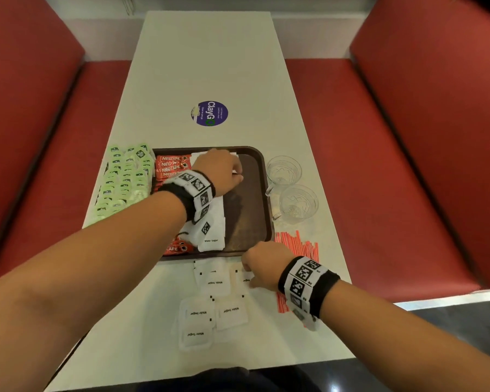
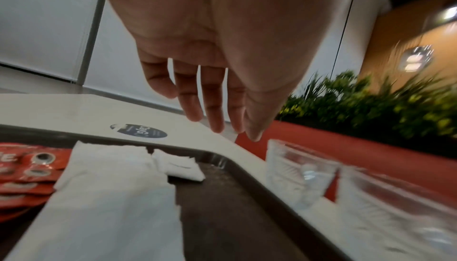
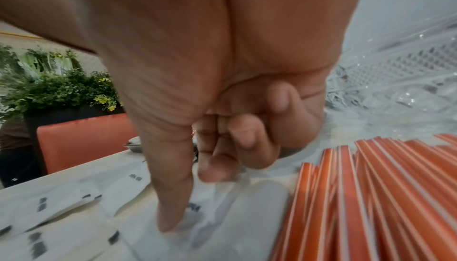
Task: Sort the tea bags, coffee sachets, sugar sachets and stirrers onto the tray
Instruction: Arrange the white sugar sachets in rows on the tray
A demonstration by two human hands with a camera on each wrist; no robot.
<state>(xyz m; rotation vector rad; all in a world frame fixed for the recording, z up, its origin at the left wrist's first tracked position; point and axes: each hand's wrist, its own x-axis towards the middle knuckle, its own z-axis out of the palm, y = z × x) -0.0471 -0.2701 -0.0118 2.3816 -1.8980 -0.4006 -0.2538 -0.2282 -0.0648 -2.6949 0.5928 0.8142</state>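
Observation:
A dark brown tray holds a column of red coffee sachets and a row of white sugar sachets. My left hand hovers over the tray's far part, its fingers straight and empty above a small white sachet. Several loose sugar sachets lie on the table in front of the tray. My right hand is down on one of them, thumb pressed on it and index finger curled in. Green tea bags lie left of the tray. Red-and-white stirrers lie at its right front corner.
Two clear glass cups stand on the table just right of the tray. A round purple sticker marks the white table beyond it. Red bench seats run along both sides.

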